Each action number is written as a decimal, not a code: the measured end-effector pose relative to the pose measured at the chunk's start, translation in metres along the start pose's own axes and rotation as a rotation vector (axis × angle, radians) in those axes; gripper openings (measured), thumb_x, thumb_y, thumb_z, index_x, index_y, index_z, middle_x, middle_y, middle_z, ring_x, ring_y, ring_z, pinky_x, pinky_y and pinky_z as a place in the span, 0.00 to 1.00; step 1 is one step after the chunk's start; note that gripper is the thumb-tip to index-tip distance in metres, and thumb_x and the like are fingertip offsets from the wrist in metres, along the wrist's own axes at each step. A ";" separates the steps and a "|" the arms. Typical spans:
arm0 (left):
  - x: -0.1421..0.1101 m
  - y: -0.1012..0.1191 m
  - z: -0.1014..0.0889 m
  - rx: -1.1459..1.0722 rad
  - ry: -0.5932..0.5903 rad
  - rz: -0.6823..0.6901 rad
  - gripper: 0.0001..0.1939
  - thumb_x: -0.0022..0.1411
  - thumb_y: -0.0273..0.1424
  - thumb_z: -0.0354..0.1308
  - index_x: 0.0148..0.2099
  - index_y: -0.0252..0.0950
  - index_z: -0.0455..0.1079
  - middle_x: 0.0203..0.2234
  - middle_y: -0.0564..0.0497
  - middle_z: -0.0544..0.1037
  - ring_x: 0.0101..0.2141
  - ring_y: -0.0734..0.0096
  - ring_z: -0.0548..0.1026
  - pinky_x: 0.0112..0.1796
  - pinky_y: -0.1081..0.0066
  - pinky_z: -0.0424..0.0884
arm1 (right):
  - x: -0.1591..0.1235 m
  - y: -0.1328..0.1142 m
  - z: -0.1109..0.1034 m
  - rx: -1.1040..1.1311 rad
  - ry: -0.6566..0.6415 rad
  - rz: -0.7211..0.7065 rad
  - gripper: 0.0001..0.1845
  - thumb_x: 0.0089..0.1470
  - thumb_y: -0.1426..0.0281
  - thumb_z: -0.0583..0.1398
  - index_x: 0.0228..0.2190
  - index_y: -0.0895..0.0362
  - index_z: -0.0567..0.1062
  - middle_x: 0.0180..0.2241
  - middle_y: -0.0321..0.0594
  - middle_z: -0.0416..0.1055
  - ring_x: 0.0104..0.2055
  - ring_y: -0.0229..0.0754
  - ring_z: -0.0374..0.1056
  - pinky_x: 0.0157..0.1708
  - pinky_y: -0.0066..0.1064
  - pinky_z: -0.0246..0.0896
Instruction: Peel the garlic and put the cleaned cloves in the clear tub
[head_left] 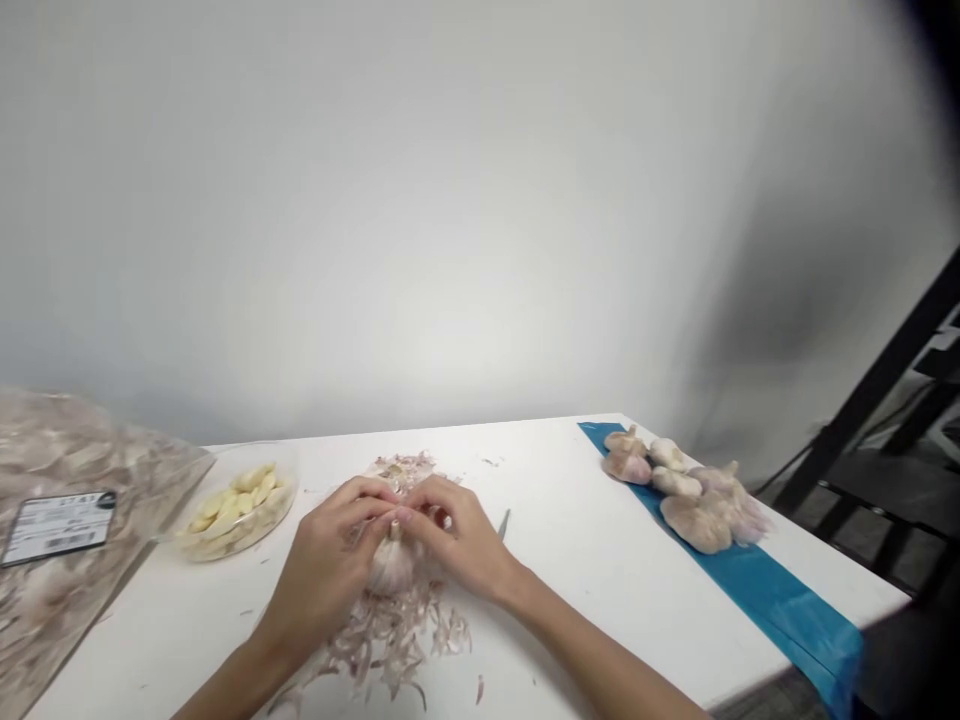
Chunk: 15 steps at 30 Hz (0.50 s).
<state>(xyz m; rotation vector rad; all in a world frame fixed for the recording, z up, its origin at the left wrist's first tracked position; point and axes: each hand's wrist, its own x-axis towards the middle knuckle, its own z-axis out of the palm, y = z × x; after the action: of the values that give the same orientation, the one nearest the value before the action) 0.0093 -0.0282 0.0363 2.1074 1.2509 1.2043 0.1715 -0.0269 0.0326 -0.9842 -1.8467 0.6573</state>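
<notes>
My left hand (pixel 334 550) and my right hand (pixel 469 545) meet at the middle of the white table, thumbs and fingertips pinched together. What lies between the fingertips is hidden by the fingers. Just under them is a whole garlic bulb (pixel 391 568), its stem pointing up toward my thumbs; I cannot tell whether the fingers touch it. Loose garlic skins (pixel 394 640) are scattered beneath and around the bulb, with more skins behind my hands. Part of a knife blade (pixel 504 524) shows beside my right hand, the rest hidden.
Left of my hands stands a clear bowl (pixel 289 500) of peeled garlic cloves (pixel 241 497). A clear labelled bag (pixel 67 460) of garlic fills the far left. Several garlic bulbs (pixel 697 522) lie at the right on a blue plastic strip (pixel 780 600) overhanging the table edge. A wall rises behind.
</notes>
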 end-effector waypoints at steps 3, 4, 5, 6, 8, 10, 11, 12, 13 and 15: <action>0.002 -0.002 0.000 0.035 -0.002 -0.024 0.12 0.60 0.38 0.52 0.29 0.42 0.74 0.37 0.52 0.73 0.38 0.66 0.71 0.39 0.72 0.67 | 0.001 -0.002 -0.003 -0.005 -0.043 0.007 0.12 0.57 0.65 0.55 0.28 0.56 0.75 0.30 0.38 0.72 0.33 0.38 0.66 0.32 0.30 0.59; 0.002 -0.003 0.000 0.047 -0.004 -0.029 0.13 0.60 0.38 0.52 0.29 0.41 0.73 0.37 0.52 0.73 0.38 0.66 0.71 0.38 0.72 0.67 | 0.001 -0.002 -0.003 -0.013 -0.051 0.002 0.11 0.57 0.66 0.55 0.28 0.57 0.75 0.31 0.38 0.72 0.33 0.38 0.66 0.32 0.29 0.59; 0.002 -0.003 0.000 0.059 -0.004 -0.029 0.13 0.60 0.38 0.52 0.28 0.41 0.73 0.36 0.52 0.73 0.38 0.66 0.71 0.37 0.73 0.67 | 0.001 -0.002 -0.004 -0.024 -0.054 -0.008 0.11 0.57 0.67 0.55 0.28 0.57 0.75 0.30 0.38 0.72 0.33 0.38 0.65 0.32 0.29 0.58; 0.002 -0.002 0.000 0.068 -0.003 -0.024 0.12 0.60 0.38 0.52 0.29 0.41 0.73 0.36 0.52 0.74 0.37 0.67 0.72 0.37 0.73 0.67 | 0.001 -0.002 -0.004 -0.036 -0.057 -0.020 0.11 0.57 0.68 0.55 0.28 0.57 0.74 0.30 0.38 0.72 0.32 0.37 0.65 0.31 0.29 0.58; 0.001 -0.002 0.000 0.077 0.003 -0.002 0.12 0.60 0.37 0.52 0.29 0.41 0.73 0.35 0.52 0.74 0.37 0.67 0.72 0.36 0.74 0.67 | 0.001 -0.001 -0.004 -0.064 -0.055 -0.049 0.10 0.57 0.69 0.55 0.28 0.57 0.74 0.29 0.38 0.72 0.31 0.37 0.64 0.30 0.29 0.57; -0.001 -0.001 0.001 0.085 0.014 0.029 0.11 0.60 0.34 0.52 0.29 0.40 0.73 0.34 0.52 0.74 0.36 0.68 0.72 0.35 0.74 0.66 | 0.000 0.000 -0.004 -0.113 -0.048 -0.071 0.09 0.56 0.69 0.55 0.28 0.56 0.74 0.28 0.37 0.71 0.30 0.37 0.63 0.30 0.29 0.57; -0.001 0.000 0.001 0.095 0.021 0.048 0.11 0.61 0.33 0.51 0.29 0.39 0.73 0.34 0.51 0.74 0.36 0.68 0.72 0.35 0.74 0.66 | 0.000 0.001 -0.004 -0.146 -0.049 -0.084 0.08 0.56 0.70 0.55 0.28 0.56 0.73 0.27 0.37 0.71 0.30 0.37 0.63 0.30 0.29 0.56; -0.001 0.000 0.002 0.107 0.027 0.074 0.12 0.61 0.31 0.51 0.28 0.38 0.72 0.34 0.51 0.74 0.35 0.69 0.72 0.35 0.73 0.66 | -0.001 0.001 -0.003 -0.176 -0.045 -0.102 0.07 0.55 0.70 0.56 0.27 0.57 0.72 0.27 0.36 0.70 0.29 0.37 0.62 0.30 0.30 0.56; -0.001 0.000 0.003 0.119 0.031 0.101 0.12 0.61 0.30 0.50 0.28 0.38 0.72 0.33 0.51 0.73 0.35 0.69 0.72 0.36 0.73 0.66 | -0.001 0.001 -0.002 -0.204 -0.047 -0.114 0.07 0.55 0.71 0.55 0.27 0.57 0.72 0.26 0.36 0.69 0.29 0.37 0.62 0.31 0.30 0.55; -0.001 -0.001 0.004 0.131 0.032 0.154 0.12 0.61 0.28 0.49 0.29 0.36 0.71 0.33 0.50 0.73 0.35 0.70 0.71 0.36 0.73 0.66 | -0.003 0.000 -0.001 -0.253 -0.049 -0.119 0.08 0.55 0.73 0.54 0.26 0.57 0.70 0.25 0.36 0.67 0.28 0.37 0.61 0.30 0.30 0.54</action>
<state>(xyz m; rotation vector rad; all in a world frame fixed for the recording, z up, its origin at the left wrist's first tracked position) 0.0118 -0.0285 0.0325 2.3253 1.2307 1.2556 0.1728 -0.0291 0.0313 -1.0164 -2.0496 0.3849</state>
